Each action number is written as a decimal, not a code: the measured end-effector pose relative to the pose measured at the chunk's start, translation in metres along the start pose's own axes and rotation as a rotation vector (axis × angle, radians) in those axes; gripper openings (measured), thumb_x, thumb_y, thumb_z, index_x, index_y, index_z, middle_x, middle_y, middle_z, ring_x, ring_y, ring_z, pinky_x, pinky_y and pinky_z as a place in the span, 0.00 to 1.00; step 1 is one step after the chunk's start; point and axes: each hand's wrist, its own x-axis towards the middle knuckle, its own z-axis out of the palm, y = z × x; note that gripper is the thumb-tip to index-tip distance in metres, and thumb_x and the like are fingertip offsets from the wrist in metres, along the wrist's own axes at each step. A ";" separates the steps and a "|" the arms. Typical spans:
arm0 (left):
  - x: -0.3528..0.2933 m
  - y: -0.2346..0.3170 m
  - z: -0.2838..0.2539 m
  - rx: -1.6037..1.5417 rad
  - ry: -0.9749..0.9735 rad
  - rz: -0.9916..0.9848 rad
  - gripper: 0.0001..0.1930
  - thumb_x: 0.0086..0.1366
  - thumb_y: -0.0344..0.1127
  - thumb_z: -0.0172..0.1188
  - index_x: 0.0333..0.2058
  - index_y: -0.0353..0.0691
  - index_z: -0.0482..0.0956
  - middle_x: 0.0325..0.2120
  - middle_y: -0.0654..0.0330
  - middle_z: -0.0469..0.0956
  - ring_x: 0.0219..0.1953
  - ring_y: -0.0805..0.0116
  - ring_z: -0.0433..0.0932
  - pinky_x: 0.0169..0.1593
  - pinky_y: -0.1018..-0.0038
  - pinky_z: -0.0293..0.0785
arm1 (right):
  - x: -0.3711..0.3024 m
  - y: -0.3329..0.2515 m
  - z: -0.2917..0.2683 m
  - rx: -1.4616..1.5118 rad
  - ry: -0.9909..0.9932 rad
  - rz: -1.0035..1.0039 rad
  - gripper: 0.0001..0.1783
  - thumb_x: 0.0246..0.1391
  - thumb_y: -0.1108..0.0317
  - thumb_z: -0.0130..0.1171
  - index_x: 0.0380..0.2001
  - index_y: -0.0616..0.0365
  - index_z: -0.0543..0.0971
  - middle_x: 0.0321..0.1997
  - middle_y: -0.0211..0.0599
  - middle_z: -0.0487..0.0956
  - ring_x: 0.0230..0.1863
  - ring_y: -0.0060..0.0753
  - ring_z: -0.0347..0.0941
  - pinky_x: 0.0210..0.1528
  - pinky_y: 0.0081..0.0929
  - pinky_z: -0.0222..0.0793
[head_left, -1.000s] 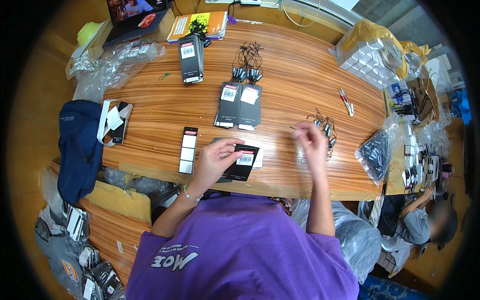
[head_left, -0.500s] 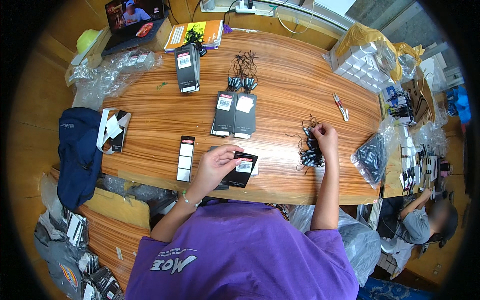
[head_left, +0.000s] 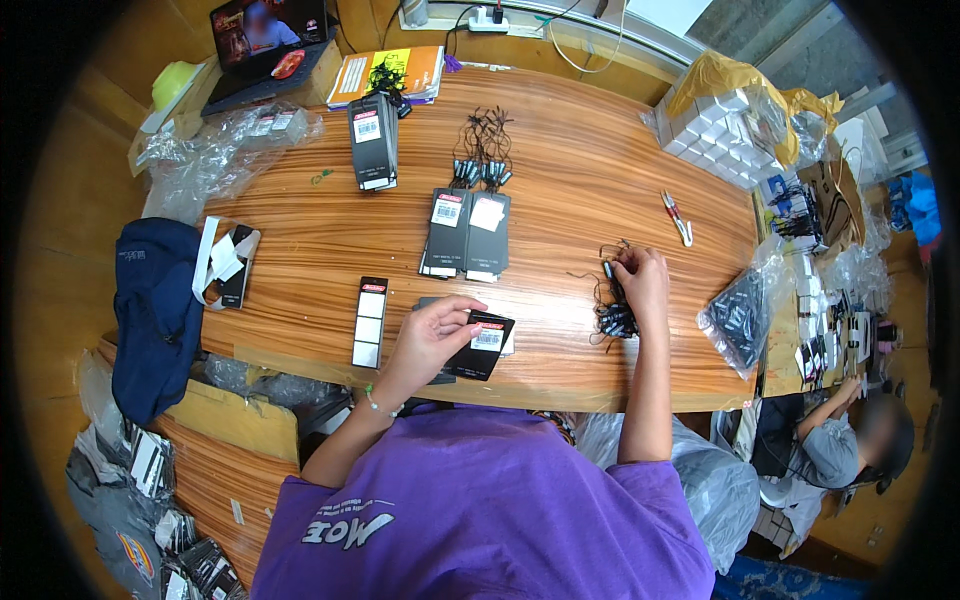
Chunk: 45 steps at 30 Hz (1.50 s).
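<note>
My left hand [head_left: 432, 337] is closed on a black hang tag [head_left: 486, 352] with a white sticker, pinching its upper left edge near the table's front. More tags [head_left: 434, 304] lie partly hidden beneath that hand. Farther right, my right hand [head_left: 642, 279] pinches into a pile of black hang-tag strings [head_left: 616, 317] with small dark plastic ends; its fingertips partly cover the strings. Left of my left hand lies a long tag strip [head_left: 370, 322] with white panels. Beyond my hands, two stacks of strung black tags [head_left: 446, 243] lie side by side, their strings fanned out away from me.
Another tag stack [head_left: 375, 150] lies by some notebooks [head_left: 426, 66]. Red-handled snips [head_left: 679, 217] and a clear bag of black strings [head_left: 740, 325] are at right, below white boxes [head_left: 722, 130]. A navy pouch [head_left: 155, 310] hangs over the left edge. A co-worker [head_left: 840, 445] sits far right.
My right hand has shifted slightly left over the string pile, its fingers lower among the strings. My left hand keeps hold of the tag in nearly the same place.
</note>
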 end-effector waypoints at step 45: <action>0.068 0.015 0.068 -0.084 -0.470 0.089 0.09 0.57 0.23 0.57 0.37 0.31 0.77 0.35 0.60 0.78 0.39 0.76 0.75 0.45 0.79 0.72 | -0.051 -0.077 -0.052 1.412 -0.218 0.117 0.05 0.45 0.75 0.61 0.28 0.63 0.81 0.38 0.32 0.69 0.43 0.24 0.66 0.45 0.19 0.61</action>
